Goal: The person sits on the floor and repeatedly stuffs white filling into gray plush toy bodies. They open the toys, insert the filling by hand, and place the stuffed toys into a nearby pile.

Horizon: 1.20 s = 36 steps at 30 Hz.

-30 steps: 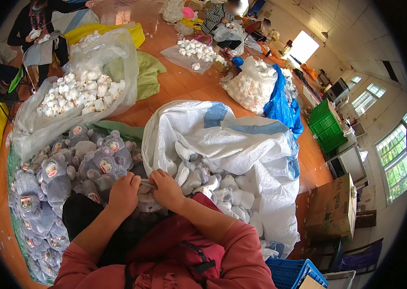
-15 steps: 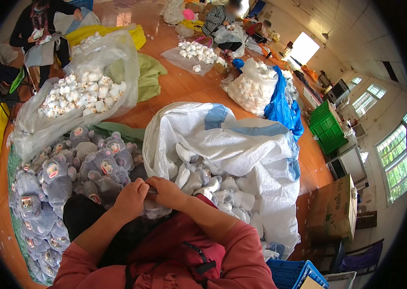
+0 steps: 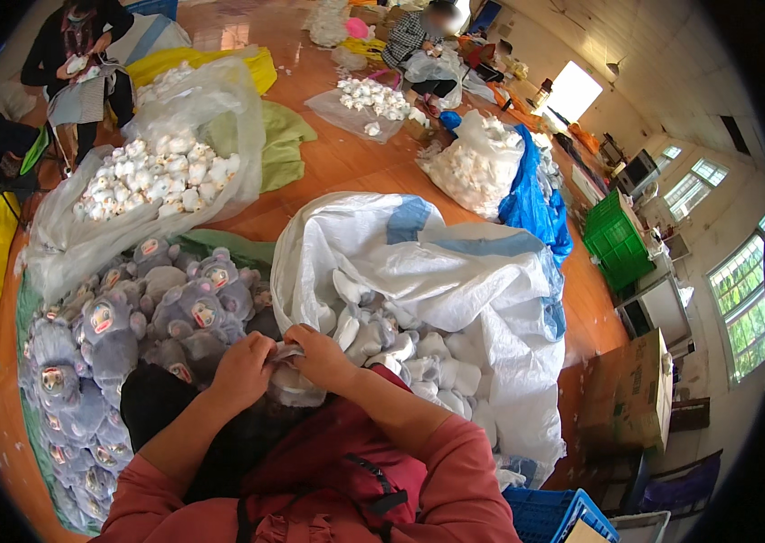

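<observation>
Both my hands meet in front of my lap on a small grey and white plush piece [image 3: 294, 387]. My left hand [image 3: 243, 366] pinches its upper edge from the left. From the right, my right hand [image 3: 321, 358] pinches the same edge close by; the fingertips partly hide it. To the left lies a heap of grey plush toys [image 3: 111, 328] with small printed faces. Just right of my hands, a white woven sack [image 3: 482, 271] is folded back around several loose grey and white plush pieces [image 3: 427, 369].
A clear plastic bag of white plush pieces [image 3: 161, 185] lies at far left, near a seated person [image 3: 79, 68]. Another person [image 3: 418, 50] sits farther back. A full bag [image 3: 473, 167], a green crate [image 3: 616, 237], a cardboard box [image 3: 622, 394] and a blue crate [image 3: 550, 511] stand on the right.
My hands have parted slightly and lifted the edge of the plush piece, so more of its pale side shows. The seated person at far left has brought a hand in to their lap.
</observation>
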Each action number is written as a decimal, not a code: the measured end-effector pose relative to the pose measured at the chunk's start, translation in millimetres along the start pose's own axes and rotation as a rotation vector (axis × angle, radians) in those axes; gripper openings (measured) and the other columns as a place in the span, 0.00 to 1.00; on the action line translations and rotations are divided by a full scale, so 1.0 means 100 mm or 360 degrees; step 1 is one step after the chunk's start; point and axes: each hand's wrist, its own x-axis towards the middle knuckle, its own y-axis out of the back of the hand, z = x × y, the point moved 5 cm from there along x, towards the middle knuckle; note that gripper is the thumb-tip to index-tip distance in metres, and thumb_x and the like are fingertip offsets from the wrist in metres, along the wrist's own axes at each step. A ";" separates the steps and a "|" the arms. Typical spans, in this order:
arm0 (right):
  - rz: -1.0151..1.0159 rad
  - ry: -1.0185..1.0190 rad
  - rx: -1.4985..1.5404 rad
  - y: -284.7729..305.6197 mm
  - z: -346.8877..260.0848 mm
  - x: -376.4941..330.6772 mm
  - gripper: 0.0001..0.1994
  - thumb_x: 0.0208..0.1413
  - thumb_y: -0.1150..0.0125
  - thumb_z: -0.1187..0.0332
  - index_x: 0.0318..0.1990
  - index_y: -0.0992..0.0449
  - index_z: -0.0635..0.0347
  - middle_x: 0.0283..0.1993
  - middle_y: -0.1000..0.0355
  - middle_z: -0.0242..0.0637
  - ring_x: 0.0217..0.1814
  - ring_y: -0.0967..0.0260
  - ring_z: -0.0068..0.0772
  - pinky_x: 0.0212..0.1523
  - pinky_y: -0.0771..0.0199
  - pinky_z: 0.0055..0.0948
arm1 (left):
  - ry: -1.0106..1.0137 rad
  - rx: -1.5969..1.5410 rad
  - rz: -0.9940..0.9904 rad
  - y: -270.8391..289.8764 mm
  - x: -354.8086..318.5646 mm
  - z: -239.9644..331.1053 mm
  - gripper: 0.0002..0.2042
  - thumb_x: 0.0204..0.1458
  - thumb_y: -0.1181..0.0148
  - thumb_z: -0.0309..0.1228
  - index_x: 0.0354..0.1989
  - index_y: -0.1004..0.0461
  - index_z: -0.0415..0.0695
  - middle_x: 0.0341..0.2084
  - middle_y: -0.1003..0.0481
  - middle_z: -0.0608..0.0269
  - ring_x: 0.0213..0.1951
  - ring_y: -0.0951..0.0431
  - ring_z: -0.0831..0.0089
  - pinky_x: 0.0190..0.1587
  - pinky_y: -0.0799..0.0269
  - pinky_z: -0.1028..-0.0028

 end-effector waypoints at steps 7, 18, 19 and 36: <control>0.0038 0.0040 0.0010 0.01 0.02 0.02 0.14 0.47 0.38 0.73 0.43 0.30 0.60 0.42 0.28 0.48 0.45 0.29 0.56 0.44 0.30 0.44 | -0.0015 0.0120 0.0125 0.06 0.01 0.07 0.11 0.45 0.38 0.20 0.35 0.32 0.42 0.30 0.30 0.54 0.34 0.26 0.50 0.36 0.31 0.57; 0.0167 0.0103 -0.0016 0.10 0.11 0.02 0.16 0.43 0.42 0.80 0.42 0.31 0.59 0.43 0.31 0.48 0.48 0.32 0.59 0.46 0.31 0.47 | 0.0067 -0.0078 0.0253 0.33 0.11 -0.04 0.10 0.50 0.44 0.20 0.41 0.25 0.44 0.28 0.29 0.54 0.30 0.26 0.53 0.34 0.29 0.59; 0.0163 0.0111 0.0011 0.14 0.12 0.02 0.15 0.43 0.43 0.81 0.42 0.31 0.59 0.43 0.31 0.48 0.48 0.32 0.58 0.46 0.32 0.45 | 0.0178 -0.0017 0.0158 0.38 0.12 -0.11 0.18 0.47 0.45 0.18 0.48 0.25 0.45 0.35 0.28 0.54 0.38 0.25 0.54 0.43 0.28 0.60; -0.0119 0.0408 0.0404 0.29 -0.15 -0.01 0.16 0.44 0.36 0.80 0.43 0.29 0.59 0.41 0.30 0.36 0.46 0.30 0.35 0.48 0.30 0.31 | -0.0180 0.0077 -0.0311 0.09 0.00 0.04 0.24 0.37 0.30 0.30 0.47 0.25 0.43 0.39 0.23 0.57 0.42 0.23 0.53 0.44 0.28 0.59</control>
